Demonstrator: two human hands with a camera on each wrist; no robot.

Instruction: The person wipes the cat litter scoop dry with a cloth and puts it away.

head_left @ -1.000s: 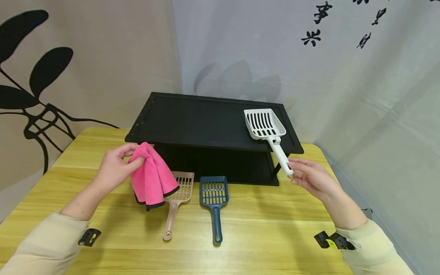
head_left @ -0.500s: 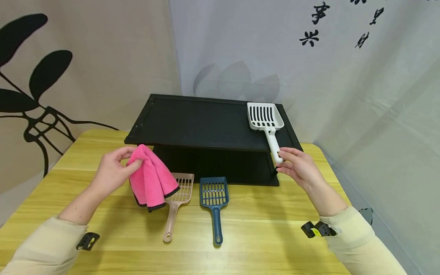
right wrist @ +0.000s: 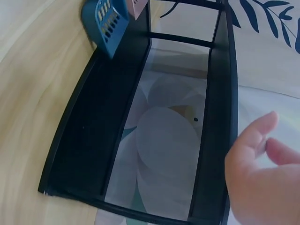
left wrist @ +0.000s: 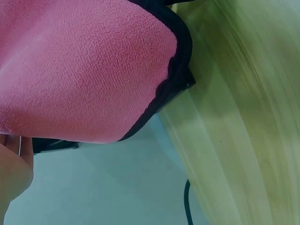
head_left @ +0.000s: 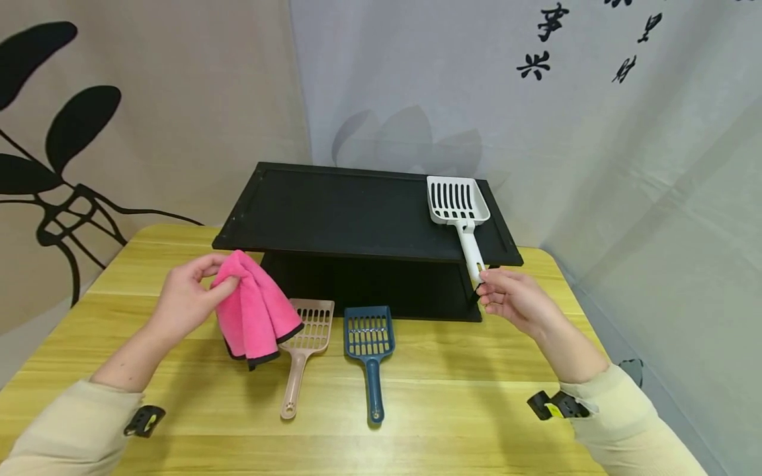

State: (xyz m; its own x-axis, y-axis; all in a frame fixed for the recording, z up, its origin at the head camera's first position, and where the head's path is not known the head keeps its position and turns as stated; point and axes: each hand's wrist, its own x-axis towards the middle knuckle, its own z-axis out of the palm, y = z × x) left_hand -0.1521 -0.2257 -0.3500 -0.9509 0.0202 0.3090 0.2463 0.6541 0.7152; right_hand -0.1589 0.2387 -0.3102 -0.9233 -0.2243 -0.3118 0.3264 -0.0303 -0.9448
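Observation:
My left hand (head_left: pixel 187 297) pinches a pink cloth (head_left: pixel 253 314) with black edging, which hangs down over part of a beige litter scoop (head_left: pixel 294 383). In the left wrist view the cloth (left wrist: pixel 89 70) fills the upper left. A white litter scoop (head_left: pixel 470 248) has its slotted head over the right end of the black shelf's top board (head_left: pixel 333 215), its handle sticking out past the front edge. My right hand (head_left: pixel 518 301) holds the handle's end between thumb and fingers. The right wrist view shows my right hand (right wrist: pixel 262 178) beside the shelf, the scoop hidden.
A blue litter scoop (head_left: pixel 374 387) lies on the wooden table (head_left: pixel 440 423) to the right of the beige one, both with heads at the shelf's lower board (head_left: pixel 417 307). Behind the table hangs a pale printed curtain (head_left: pixel 387 79).
The white scoop has moved back and slightly right over the shelf, and its head now sits nearer the back edge. My right hand moved left with it. The cloth shifted slightly left.

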